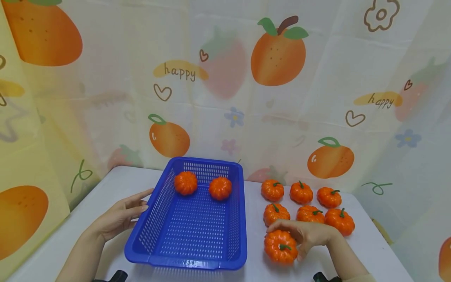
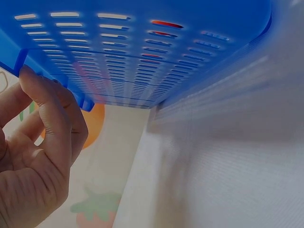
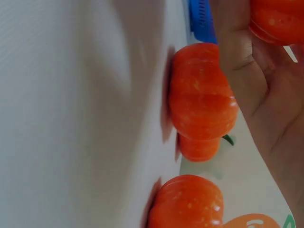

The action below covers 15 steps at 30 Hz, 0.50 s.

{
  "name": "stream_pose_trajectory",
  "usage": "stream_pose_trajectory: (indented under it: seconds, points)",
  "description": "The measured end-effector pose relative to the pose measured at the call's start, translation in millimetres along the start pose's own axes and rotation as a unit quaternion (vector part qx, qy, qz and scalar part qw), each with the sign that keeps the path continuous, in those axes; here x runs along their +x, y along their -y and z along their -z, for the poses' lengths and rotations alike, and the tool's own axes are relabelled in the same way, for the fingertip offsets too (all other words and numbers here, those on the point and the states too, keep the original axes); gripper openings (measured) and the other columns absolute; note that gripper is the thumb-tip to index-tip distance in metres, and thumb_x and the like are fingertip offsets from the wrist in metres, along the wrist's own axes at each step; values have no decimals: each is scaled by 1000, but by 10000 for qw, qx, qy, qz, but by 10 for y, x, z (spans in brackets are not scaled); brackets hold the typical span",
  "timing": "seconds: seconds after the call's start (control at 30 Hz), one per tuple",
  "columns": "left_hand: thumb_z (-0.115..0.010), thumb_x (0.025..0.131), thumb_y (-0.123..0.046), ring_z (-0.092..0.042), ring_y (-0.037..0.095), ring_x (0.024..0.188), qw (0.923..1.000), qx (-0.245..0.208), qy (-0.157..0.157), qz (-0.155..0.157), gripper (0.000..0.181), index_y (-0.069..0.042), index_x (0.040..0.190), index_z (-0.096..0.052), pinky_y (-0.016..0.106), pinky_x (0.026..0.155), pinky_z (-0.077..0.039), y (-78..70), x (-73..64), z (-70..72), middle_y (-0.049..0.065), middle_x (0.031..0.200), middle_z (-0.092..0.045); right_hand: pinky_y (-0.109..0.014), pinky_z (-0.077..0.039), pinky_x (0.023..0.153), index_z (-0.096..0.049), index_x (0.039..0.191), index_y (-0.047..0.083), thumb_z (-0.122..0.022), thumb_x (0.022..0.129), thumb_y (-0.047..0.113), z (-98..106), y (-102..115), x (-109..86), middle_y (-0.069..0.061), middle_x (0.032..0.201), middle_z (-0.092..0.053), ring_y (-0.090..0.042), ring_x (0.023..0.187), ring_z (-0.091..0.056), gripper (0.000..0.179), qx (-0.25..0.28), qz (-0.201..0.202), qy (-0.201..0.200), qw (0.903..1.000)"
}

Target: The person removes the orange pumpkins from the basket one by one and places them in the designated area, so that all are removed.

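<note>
The white-covered tabletop [image 1: 255,250] runs back to a pale printed cloth backdrop [image 1: 215,113], with the table's right edge slanting away beyond the pumpkins. A blue rectangular slotted plastic basket [image 1: 183,262] stands left of centre, its far rim close to the backdrop; a narrow strip of tabletop separates its right rim from the loose pumpkins. Within it, a glossy orange ribbed pumpkin on the left [image 1: 185,183] and another on the right [image 1: 220,188] lie apart at the far end; slotted floor shows from there to the near wall. The left hand [image 1: 121,215] is outside the basket's left rim, fingers loosely extended, fingertips touching the rim. The right hand [image 1: 304,235], right of the basket, grips a glossy orange ribbed pumpkin with a green stem [image 1: 280,247], fingers over its far side and thumb at its right; in the right wrist view it appears raised off the tabletop. Directly beyond this hand, six similar orange pumpkins [image 1: 301,192] stand in two rows of three, the back row near the table's far edge, the front row just behind the knuckles.
</note>
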<state>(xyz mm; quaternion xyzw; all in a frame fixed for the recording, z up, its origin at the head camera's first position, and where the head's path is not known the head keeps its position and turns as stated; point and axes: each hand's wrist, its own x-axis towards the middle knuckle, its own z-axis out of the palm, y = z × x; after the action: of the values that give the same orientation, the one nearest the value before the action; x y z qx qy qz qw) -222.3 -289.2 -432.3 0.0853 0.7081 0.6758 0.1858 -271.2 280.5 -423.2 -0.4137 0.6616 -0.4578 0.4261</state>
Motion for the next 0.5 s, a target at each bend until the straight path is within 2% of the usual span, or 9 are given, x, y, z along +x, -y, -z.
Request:
stream_pose_trajectory:
  seconds: [0.13,0.27,0.5]
  points:
    - [-47,104,-21,-66,10,104,10000,60,-35,68,61,-21,159,-21,33,91,-57,7,12,-1,-6,114,-60,-23,-34,117,-38,145,8,-75,76,9,-9,-19,-14,-10,149,-44,-14,138,-42,79,-157,-306,60,9994]
    - [-47,104,-21,-66,10,105,10000,42,37,14,60,-22,158,-22,33,91,-57,17,18,3,-6,115,-60,-24,-37,112,-42,144,14,-77,74,12,-19,-38,-17,-7,148,-46,-11,135,-44,78,-413,-699,-41,9967]
    - [-46,104,-20,-66,10,105,9999,10,89,-63,58,-22,158,-23,33,91,-57,19,19,5,-6,115,-60,-25,-45,103,-44,145,16,-75,73,10,-23,-89,-46,-4,149,-47,-8,129,-48,79,-437,-1026,-197,9936]
